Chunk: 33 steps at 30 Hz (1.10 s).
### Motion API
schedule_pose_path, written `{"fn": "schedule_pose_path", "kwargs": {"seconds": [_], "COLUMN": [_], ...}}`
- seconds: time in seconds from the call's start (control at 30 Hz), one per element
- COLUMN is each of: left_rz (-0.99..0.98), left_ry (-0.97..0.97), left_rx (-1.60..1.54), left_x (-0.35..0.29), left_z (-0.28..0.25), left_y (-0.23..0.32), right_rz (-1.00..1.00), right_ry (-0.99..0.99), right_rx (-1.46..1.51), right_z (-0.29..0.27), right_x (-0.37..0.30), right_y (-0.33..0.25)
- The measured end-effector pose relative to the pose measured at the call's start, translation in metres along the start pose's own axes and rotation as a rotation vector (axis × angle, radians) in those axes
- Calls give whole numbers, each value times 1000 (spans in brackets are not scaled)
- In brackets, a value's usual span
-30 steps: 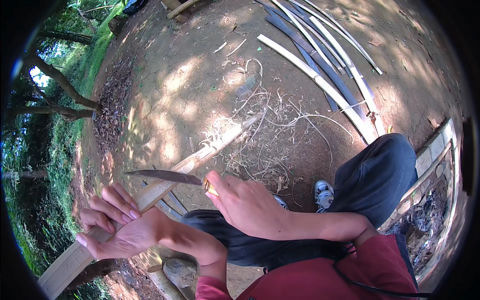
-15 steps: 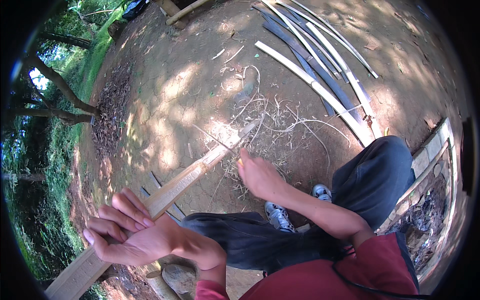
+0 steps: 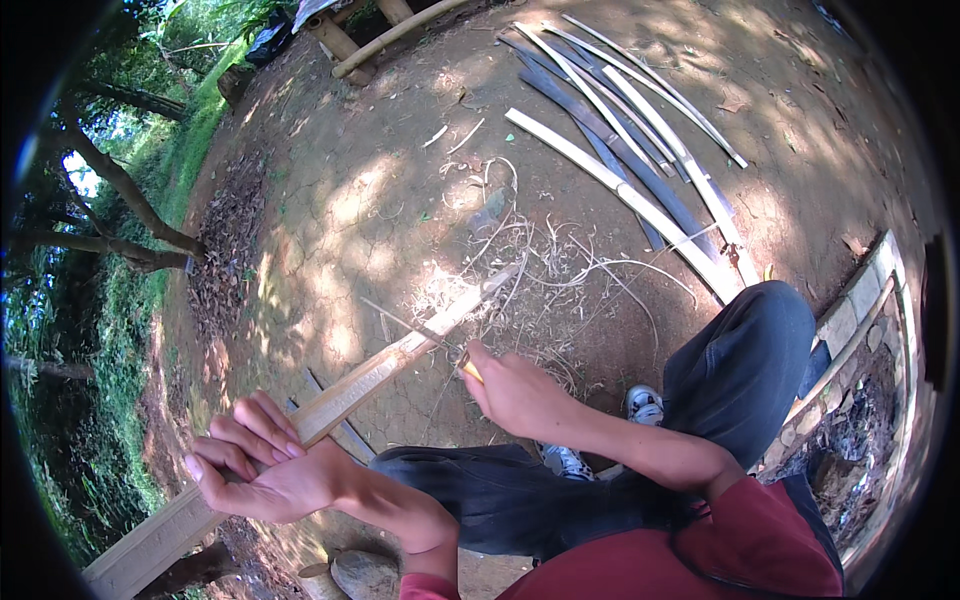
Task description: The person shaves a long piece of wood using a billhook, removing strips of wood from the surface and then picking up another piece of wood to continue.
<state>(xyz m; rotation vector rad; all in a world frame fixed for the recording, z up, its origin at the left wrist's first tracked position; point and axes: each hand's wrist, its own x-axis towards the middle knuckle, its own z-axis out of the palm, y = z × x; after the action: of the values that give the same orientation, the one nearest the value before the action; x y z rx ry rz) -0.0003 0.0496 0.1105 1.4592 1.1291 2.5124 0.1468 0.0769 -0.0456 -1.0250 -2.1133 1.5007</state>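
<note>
A long pale bamboo strip runs slantwise from the lower left up to the middle, its far end above a pile of shavings. My left hand is closed around its near part, thumb and fingers on opposite sides. My right hand grips a knife by its yellowish handle. The thin blade lies across the strip toward its far end, pointing up and left. Whether the edge bites into the bamboo is too small to tell.
Curled bamboo shavings litter the ground ahead. Several split bamboo slats lie at the far right. My bent knee is at the right, beside a low-edged pit with ash-like debris. A bamboo structure stands at the back left.
My right hand and the knife have moved a little toward me and to the left along the strip. My left hand keeps its hold on the bamboo.
</note>
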Motion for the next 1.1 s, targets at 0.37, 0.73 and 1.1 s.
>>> {"fn": "schedule_pose_path", "kwargs": {"seconds": [0.37,0.73,1.1], "left_rz": [42,38,10], "left_ry": [53,47,31], "left_rx": [99,130,69], "left_x": [0,3,5], "left_z": [6,10,5], "left_y": [1,4,-1], "right_rz": [-59,-28,15], "right_ry": [66,104,86], "right_rx": [-2,8,23], "right_z": [7,6,11], "right_x": [-1,13,23], "right_y": [-13,7,27]}}
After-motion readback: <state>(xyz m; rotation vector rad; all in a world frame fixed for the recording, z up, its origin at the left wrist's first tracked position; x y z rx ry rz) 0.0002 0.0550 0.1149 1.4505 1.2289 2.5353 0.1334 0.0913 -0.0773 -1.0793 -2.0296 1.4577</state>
